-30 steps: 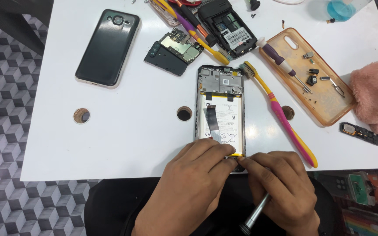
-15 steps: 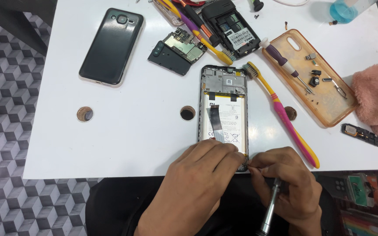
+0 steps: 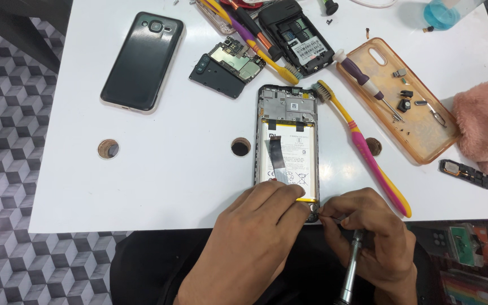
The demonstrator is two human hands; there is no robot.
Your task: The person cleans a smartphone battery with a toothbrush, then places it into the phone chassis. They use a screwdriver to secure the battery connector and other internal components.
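Since a second ago my right hand [image 3: 368, 237] has slid down off the phone's corner and the metal screwdriver [image 3: 350, 271] has swung from slanted to nearly straight up and down; the left hand [image 3: 261, 226] hasn't really budged.

Big to small: the white table [image 3: 159, 169] with its round holes, then the opened phone [image 3: 287, 141] lying lengthwise away from me, its bottom end right at the table's near edge under my fingers. The battery [image 3: 289, 164] with a black pull tab fills its middle. My left hand lies curled over the bottom-left of the frame, fingers pressing down on it, nothing gripped. My right is closed around the screwdriver handle low in the palm, while thumb and forefinger pinch at the bottom-right corner of the phone; can't tell if there's a screw between them, too tiny.

So the work spot sits just up and left of my right hand, and the right is the nearer one to that corner.

Nearby: pink and yellow toothbrush [image 3: 368, 152] just right of the phone, orange phone case [image 3: 419, 135] holding small parts, a black phone [image 3: 142, 62] far left.
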